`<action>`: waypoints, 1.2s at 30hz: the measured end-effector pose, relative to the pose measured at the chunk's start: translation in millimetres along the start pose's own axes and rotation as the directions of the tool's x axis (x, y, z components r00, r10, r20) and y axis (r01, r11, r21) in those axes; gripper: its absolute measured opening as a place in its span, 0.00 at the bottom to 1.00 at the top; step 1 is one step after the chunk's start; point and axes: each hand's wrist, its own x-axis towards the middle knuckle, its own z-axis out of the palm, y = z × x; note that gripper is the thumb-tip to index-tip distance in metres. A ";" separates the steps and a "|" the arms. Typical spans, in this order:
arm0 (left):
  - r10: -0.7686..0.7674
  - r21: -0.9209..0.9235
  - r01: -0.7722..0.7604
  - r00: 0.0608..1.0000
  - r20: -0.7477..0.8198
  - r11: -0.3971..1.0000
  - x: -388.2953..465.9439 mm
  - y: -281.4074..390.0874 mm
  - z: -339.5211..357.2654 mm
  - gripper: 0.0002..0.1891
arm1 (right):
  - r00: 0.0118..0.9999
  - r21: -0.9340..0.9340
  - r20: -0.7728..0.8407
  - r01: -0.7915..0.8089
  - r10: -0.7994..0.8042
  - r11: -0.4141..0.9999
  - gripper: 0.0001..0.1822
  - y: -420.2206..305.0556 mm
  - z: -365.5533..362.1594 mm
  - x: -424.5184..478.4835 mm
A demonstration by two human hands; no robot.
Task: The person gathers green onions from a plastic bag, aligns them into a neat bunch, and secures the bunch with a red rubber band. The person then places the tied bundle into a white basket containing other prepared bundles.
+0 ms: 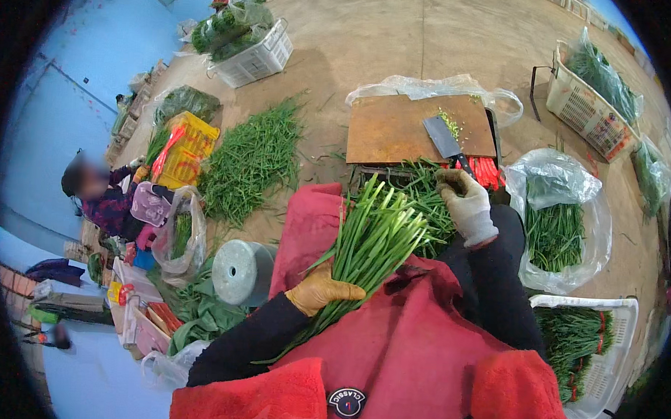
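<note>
My left hand [324,291], in a tan-yellow glove, is closed around a thick bunch of garlic chives [376,238] above my lap. The pale stem ends point up and away from me, and the green leaves trail below the hand. My right hand [468,207], in a greyish-white glove with stained fingertips, is raised to the right of the bunch with its fingers curled. A gap shows between thumb and fingers, with nothing visible in it. Just beyond it, a cleaver [446,138] rests on a wooden board [391,128], its black handle over the near edge beside red ties [483,171].
Loose chives [430,199] lie under the board's near edge. A bag of chives [553,234] and a white crate [622,341] with tied bunches stand right. Left are a round stool [242,273], a chive heap [254,157], a yellow crate [190,149] and another person [111,201].
</note>
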 end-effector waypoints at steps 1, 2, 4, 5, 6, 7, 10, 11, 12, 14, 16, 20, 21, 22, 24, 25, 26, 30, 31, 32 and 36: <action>0.015 -0.004 -0.015 1.000 -0.009 1.000 -2.6 -2.0 0.7 0.33 | 0.996 0.031 0.086 0.007 -0.010 1.000 0.08 -17.7 -2.4 -6.2; 0.016 -0.026 -0.016 1.000 -0.018 1.000 -5.2 -2.4 2.3 0.34 | 0.985 0.061 0.169 0.012 -0.022 0.998 0.08 -39.7 -5.1 -12.6; 0.011 -0.062 -0.013 1.000 -0.018 0.998 -7.2 -0.4 7.9 0.34 | 0.914 0.029 0.322 0.249 -0.245 0.968 0.12 -52.1 -1.0 -19.1; 0.028 0.002 -0.028 0.999 -0.017 1.000 -8.2 -1.4 9.7 0.35 | 0.904 0.001 0.366 0.237 -0.221 0.972 0.14 -53.7 7.0 -25.8; 0.046 0.070 -0.044 0.999 -0.016 0.997 -8.6 -0.1 12.6 0.36 | 0.908 -0.040 0.359 0.246 -0.216 0.969 0.14 -54.3 16.2 -32.6; 0.065 0.135 -0.064 0.998 -0.005 0.989 -5.7 0.5 15.3 0.37 | 0.914 -0.089 0.348 0.255 -0.210 0.963 0.14 -49.7 21.5 -36.0; 0.100 0.067 -0.097 0.994 -0.042 0.993 -5.7 -3.9 16.4 0.36 | 0.921 0.073 0.366 0.118 -0.137 0.990 0.12 -39.0 26.3 -37.3; 0.101 0.067 -0.097 0.992 -0.070 0.993 -8.9 -6.2 16.2 0.35 | 0.918 0.129 0.382 0.056 -0.101 0.990 0.12 -38.4 26.6 -38.4; 0.104 0.066 -0.098 0.991 -0.089 0.993 -11.0 -7.8 17.6 0.34 | 0.909 0.080 0.376 0.164 -0.182 0.983 0.10 -33.5 24.6 -36.2; 0.083 0.068 -0.075 0.989 -0.123 0.995 -14.9 -7.7 19.8 0.33 | 0.935 -0.016 0.290 0.215 -0.201 0.976 0.09 -30.4 14.8 -28.1; 0.040 0.070 -0.030 0.988 -0.151 0.997 -17.6 -6.7 22.0 0.32 | 0.986 0.099 0.166 0.014 -0.031 0.995 0.07 -29.7 3.1 -17.9; 0.085 0.158 -0.066 0.989 -0.121 0.985 -20.9 3.3 28.6 0.30 | 0.970 -0.112 0.081 0.238 -0.230 0.965 0.07 -43.1 -25.8 -8.7; 0.086 0.162 -0.066 0.990 -0.115 0.985 -20.1 1.5 27.2 0.30 | 0.961 -0.111 0.034 0.277 -0.275 0.954 0.07 -59.8 -30.3 -8.7; 0.086 0.167 -0.067 0.990 -0.109 0.984 -18.6 0.0 25.3 0.30 | 0.970 -0.062 -0.066 0.231 -0.235 0.971 0.07 -58.3 -33.7 -2.1; 0.102 0.197 -0.084 0.991 -0.084 0.977 -13.7 -6.2 18.4 0.30 | 0.969 0.167 -0.196 0.186 -0.152 0.968 0.07 -60.1 -42.5 9.3; 0.111 0.212 -0.094 0.991 -0.073 0.973 -11.2 -7.5 15.7 0.30 | 0.982 0.220 -0.170 0.115 -0.078 0.969 0.07 -59.7 -46.7 11.7; 0.111 0.271 -0.090 0.992 -0.065 0.959 -8.3 -4.9 13.6 0.31 | 0.990 0.114 -0.070 0.128 -0.120 0.985 0.07 -63.7 -48.6 9.0; 0.127 0.256 -0.108 0.990 -0.062 0.961 -9.0 -3.8 7.6 0.27 | 0.714 -0.241 0.506 0.656 -0.484 0.716 0.13 -78.9 2.1 -9.2; 0.147 0.197 -0.133 0.988 -0.054 0.971 -5.5 -3.9 7.5 0.25 | 0.674 -0.312 0.590 0.697 -0.443 0.645 0.14 -77.7 11.5 -11.6; 0.152 0.205 -0.140 0.988 -0.042 0.969 -1.8 -5.7 5.9 0.25 | 0.691 -0.358 0.617 0.673 -0.378 0.647 0.13 -70.4 19.4 -14.7; 0.135 0.219 -0.128 0.991 -0.019 0.967 0.7 -11.8 -7.7 0.25 | 0.763 -0.383 0.610 0.520 -0.214 0.763 0.12 -40.2 44.6 -12.5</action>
